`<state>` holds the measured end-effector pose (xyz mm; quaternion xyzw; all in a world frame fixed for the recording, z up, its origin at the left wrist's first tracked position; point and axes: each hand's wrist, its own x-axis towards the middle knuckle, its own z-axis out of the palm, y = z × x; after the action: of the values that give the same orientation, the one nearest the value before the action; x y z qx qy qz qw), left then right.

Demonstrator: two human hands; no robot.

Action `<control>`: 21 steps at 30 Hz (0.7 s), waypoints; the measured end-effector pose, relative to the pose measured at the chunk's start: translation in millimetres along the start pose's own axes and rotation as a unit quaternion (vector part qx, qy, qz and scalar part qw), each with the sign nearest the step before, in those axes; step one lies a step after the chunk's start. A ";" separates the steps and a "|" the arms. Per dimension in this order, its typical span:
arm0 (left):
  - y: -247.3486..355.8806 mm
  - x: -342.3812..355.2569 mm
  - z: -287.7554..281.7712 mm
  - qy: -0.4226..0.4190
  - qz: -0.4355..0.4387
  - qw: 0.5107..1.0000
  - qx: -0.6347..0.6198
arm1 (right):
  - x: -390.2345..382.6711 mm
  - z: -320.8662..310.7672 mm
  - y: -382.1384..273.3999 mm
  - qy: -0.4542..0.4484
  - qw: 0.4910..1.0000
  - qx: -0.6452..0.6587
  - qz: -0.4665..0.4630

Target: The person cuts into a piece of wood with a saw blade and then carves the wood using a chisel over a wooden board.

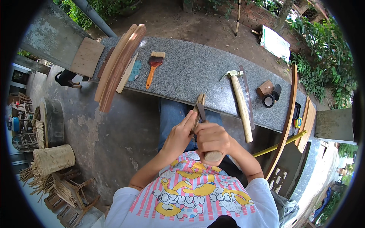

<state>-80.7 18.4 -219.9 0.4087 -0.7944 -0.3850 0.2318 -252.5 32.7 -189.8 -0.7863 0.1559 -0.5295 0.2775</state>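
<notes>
My right hand is wrapped round the thick wooden handle of a knife, whose dark blade points away from me. In my left hand is a short piece of wood, its far end at the near edge of the grey granite bench. The blade lies along the right side of this piece; whether it cuts in cannot be seen. My hands are close together above my lap, and the fingers hide part of the wood.
Right of my hands, a claw hammer lies beside a thin metal strip, its handle overhanging the edge. Further right are a black tape roll, a long wooden strip and a yellow stick. A paintbrush and curved wooden strips lie left.
</notes>
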 end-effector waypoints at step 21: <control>3.5 -5.3 -2.4 -0.011 0.013 1.000 -0.010 | -7.1 -4.0 11.2 0.003 0.999 -0.022 0.025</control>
<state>-77.7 23.0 -216.0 0.3915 -0.7981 -0.3945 0.2326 -258.4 26.5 -200.7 -0.7864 0.1879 -0.5216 0.2724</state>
